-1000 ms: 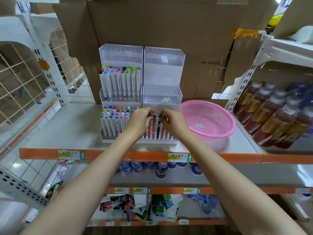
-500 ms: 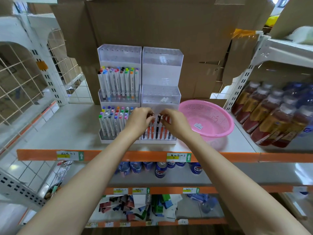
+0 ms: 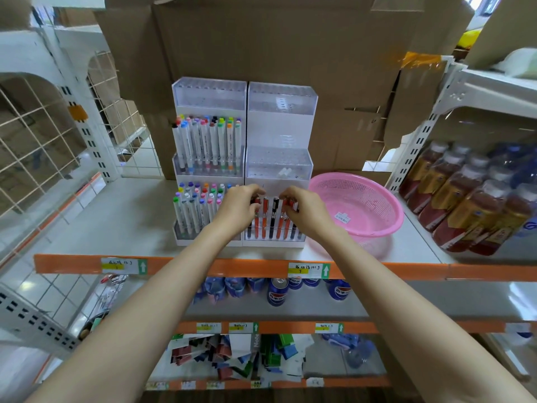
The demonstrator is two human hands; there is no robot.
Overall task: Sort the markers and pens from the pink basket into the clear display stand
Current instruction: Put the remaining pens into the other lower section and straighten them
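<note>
Head view, shelf station: a clear display stand (image 3: 280, 123) of two stepped columns stands on the white shelf (image 3: 130, 216) against brown cardboard boxes (image 3: 261, 39). Left column: top tier bare; middle tier filled with upright markers (image 3: 207, 144), white barrels with coloured caps; bottom tier filled with a further batch of the same kind, partly hidden behind the left wrist. Right column: top and middle tiers hold no pens that can be seen; bottom tier holds a row of upright pens (image 3: 271, 219), orange-red barrels mixed with black ones. Left hand (image 3: 236, 209) sits at the left end of that pen row, fingers curled over the pen tops; whether they pinch one pen or merely rest on them cannot be told. Right hand (image 3: 303, 209) sits at the right end of the row, fingertips closed around the top of an orange-red pen, in what looks like a pinch grip. Pink basket (image 3: 359, 205): just right of the stand, tilted toward the camera, interior showing only a small white label. Far right: brown bottles (image 3: 465, 199) in wrap. Orange shelf edge (image 3: 232, 264) carries price tags; lower shelf holds blue cans (image 3: 277, 290).
</note>
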